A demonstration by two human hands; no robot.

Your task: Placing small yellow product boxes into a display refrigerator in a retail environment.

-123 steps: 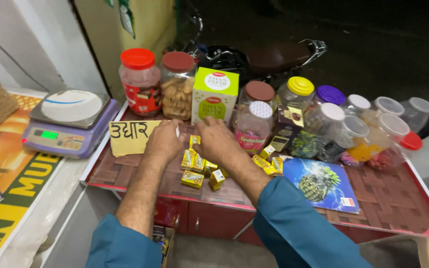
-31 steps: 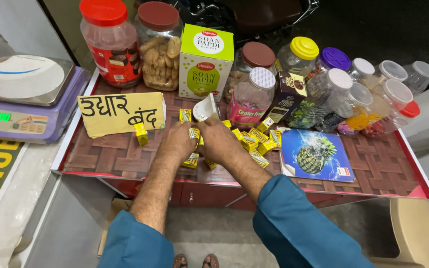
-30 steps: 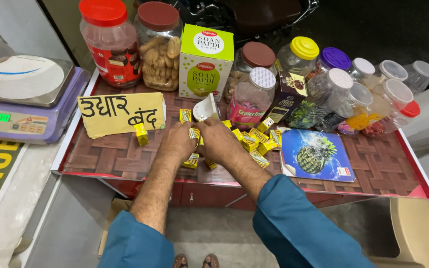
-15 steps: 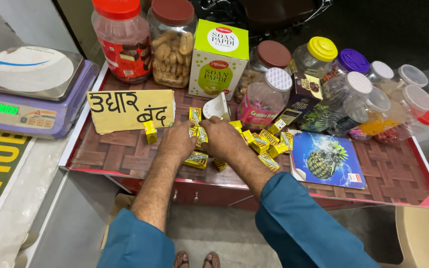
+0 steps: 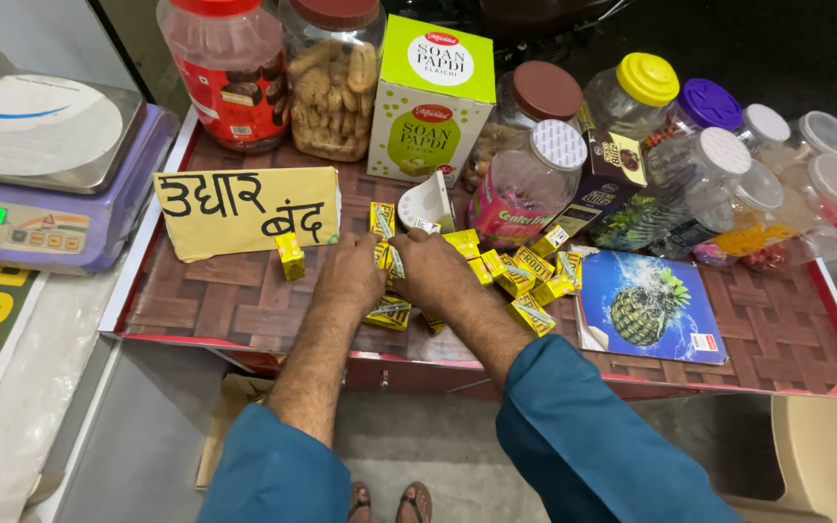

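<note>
- A woven-pattern counter top [image 5: 225, 310] with a red edge is carrying everything, and a purple weighing scale [image 5: 50, 184] is sitting just off its left end.
- A red-lidded jar [image 5: 230, 73] and a biscuit jar [image 5: 336, 82] are standing along the back, beside a green and white sweet box [image 5: 433, 97] and a row of smaller plastic jars [image 5: 632, 107] stretching to the right.
- A yellow handwritten card [image 5: 244, 208] is leaning near the left hand, and a pineapple picture card [image 5: 651, 310] is lying flat to the right.
- The left hand [image 5: 349, 276] and the right hand [image 5: 436, 276] are meeting over a heap of small yellow packets [image 5: 525, 281] at the counter's middle.
- Both hands are pinching one yellow packet [image 5: 389, 260] between their fingertips, just above the heap.
</note>
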